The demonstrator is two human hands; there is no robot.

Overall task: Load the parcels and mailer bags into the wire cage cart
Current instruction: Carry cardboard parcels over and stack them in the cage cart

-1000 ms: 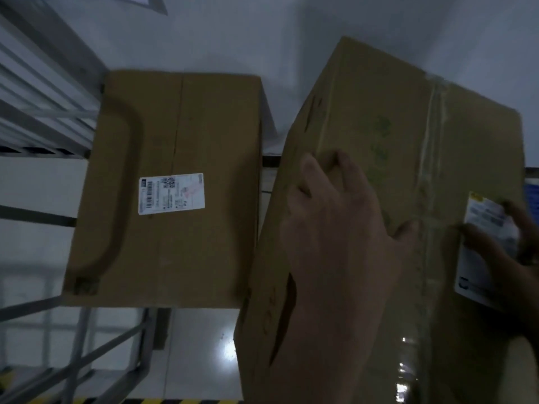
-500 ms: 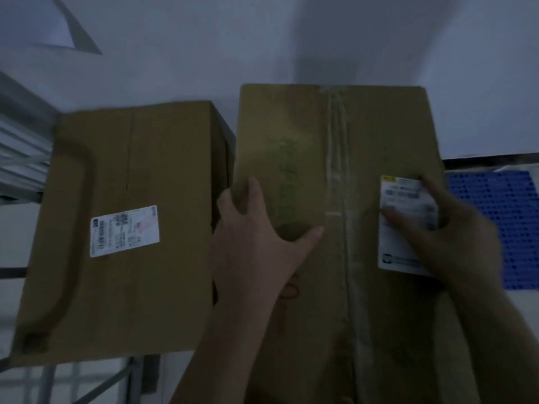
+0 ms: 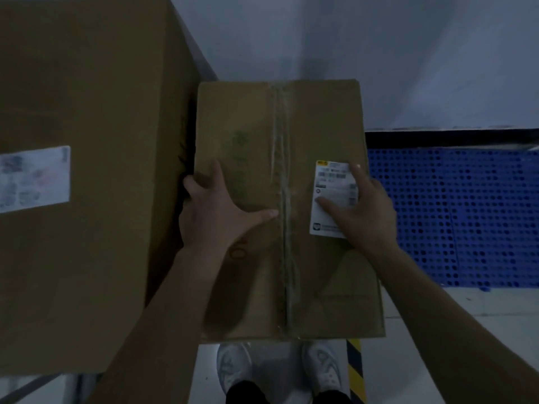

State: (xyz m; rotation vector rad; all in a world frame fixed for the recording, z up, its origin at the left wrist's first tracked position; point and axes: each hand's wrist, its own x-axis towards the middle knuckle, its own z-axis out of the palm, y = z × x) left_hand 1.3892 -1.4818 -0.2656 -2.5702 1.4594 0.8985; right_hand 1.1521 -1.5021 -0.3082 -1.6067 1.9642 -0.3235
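A brown taped parcel (image 3: 280,272) with a white shipping label (image 3: 332,182) lies flat in front of me, its left side close against a much larger brown box (image 3: 87,141). My left hand (image 3: 215,208) rests on the parcel's top, thumb spread and fingers hooked over its left edge. My right hand (image 3: 364,205) lies on the label with its fingers reaching over the right edge. The large box carries a blurred white label (image 3: 35,179). What the parcels stand on is hidden.
A blue perforated plastic pallet (image 3: 455,217) lies on the floor to the right. A white wall stands behind the boxes. My white shoes (image 3: 233,365) and a yellow-black floor stripe (image 3: 354,371) show below the parcel. A grey metal bar (image 3: 26,390) crosses the bottom left corner.
The taped parcel has swung from tilted to square and come down beside the large box. My view has moved closer and lower, and both hands stayed on the parcel.
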